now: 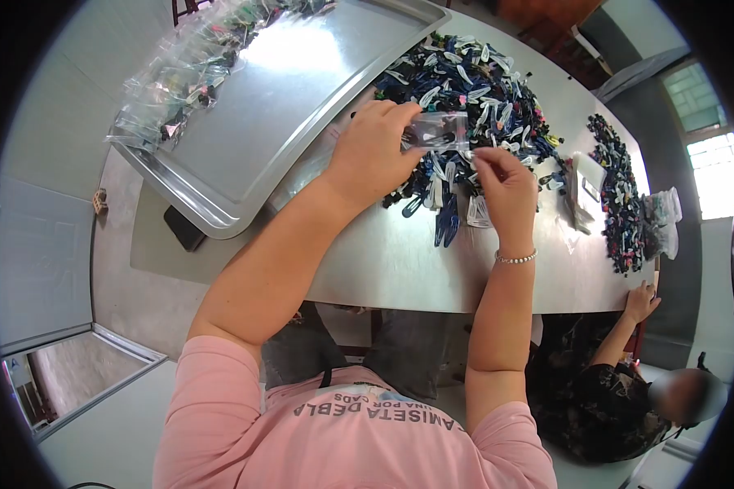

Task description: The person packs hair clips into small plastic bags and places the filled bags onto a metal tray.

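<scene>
A small clear plastic bag [439, 130] with dark and pale pieces inside is held by my left hand [371, 151], its thumb and fingers closed on the bag's left end. My right hand [510, 183] is closed in a pinch at the bag's lower right corner. Beneath and behind both hands spreads a large heap of hair clips [465, 77], mostly navy, black and white. Several navy clips [447, 222] lie at the heap's near edge, beside a small stack of white clips [478, 212].
A metal tray [212, 163] at the left holds a row of filled clear bags [196, 81]. A dark phone-like object [183, 228] lies by its corner. Rightward are a pack of clear bags [585, 191], another clip heap [622, 196] and a co-worker's hand [643, 302] at the table [391, 269] edge.
</scene>
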The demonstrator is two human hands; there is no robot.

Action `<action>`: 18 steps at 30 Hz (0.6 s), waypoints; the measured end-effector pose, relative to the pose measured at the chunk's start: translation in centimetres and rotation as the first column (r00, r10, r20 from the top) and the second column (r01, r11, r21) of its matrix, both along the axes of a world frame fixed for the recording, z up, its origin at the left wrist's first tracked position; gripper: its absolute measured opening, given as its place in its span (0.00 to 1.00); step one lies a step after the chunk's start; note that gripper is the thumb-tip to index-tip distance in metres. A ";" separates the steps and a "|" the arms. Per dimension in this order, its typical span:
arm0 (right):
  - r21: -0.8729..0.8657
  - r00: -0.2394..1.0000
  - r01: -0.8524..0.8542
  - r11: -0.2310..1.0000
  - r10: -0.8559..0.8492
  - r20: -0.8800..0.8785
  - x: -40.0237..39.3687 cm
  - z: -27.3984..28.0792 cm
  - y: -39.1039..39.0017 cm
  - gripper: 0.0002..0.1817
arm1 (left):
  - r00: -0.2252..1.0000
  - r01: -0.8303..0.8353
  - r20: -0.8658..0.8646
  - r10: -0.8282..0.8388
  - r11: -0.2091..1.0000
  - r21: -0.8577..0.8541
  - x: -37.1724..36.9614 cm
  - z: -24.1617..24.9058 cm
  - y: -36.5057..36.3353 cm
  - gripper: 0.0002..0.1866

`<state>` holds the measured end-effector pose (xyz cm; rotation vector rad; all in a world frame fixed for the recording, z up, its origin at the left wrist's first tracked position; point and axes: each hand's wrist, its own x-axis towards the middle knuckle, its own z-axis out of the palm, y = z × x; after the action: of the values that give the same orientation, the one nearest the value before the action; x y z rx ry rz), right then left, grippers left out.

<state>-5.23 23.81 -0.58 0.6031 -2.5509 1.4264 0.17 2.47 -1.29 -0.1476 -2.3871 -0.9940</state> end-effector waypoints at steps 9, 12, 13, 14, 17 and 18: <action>0.098 0.919 -0.392 0.915 0.394 0.006 1.7 0.1 -1.7 0.08 | 0.998 -0.064 0.013 0.064 0.998 0.017 -0.1 0.1 -0.6 0.24; 0.167 0.849 -0.520 0.837 0.528 -0.002 2.9 0.0 -3.0 0.10 | 0.997 -0.072 -0.015 0.072 0.997 0.003 -0.3 -0.3 -0.6 0.25; 0.213 0.811 -0.560 0.801 0.582 -0.058 3.2 -0.1 -3.4 0.11 | 0.997 -0.071 -0.029 0.071 0.997 -0.014 -0.4 -0.3 -0.6 0.25; 0.268 0.802 -0.563 0.782 0.595 -0.051 3.6 0.2 -3.6 0.11 | 0.997 -0.072 -0.030 0.072 0.997 -0.013 -0.4 -0.4 -0.5 0.25; 0.405 0.786 -0.503 0.763 0.599 -0.152 3.9 -0.4 -4.1 0.13 | 0.996 -0.080 -0.049 0.078 0.997 -0.024 -0.3 -0.6 -0.4 0.25; 0.405 0.787 -0.502 0.764 0.598 -0.153 4.1 -0.4 -4.2 0.13 | 0.996 -0.074 -0.058 0.072 0.996 -0.039 -0.3 -0.6 -0.4 0.25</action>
<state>-1.17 19.66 -0.96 1.6148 -2.5036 0.9023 -0.15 2.04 -1.87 -0.1014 -2.3446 -0.8957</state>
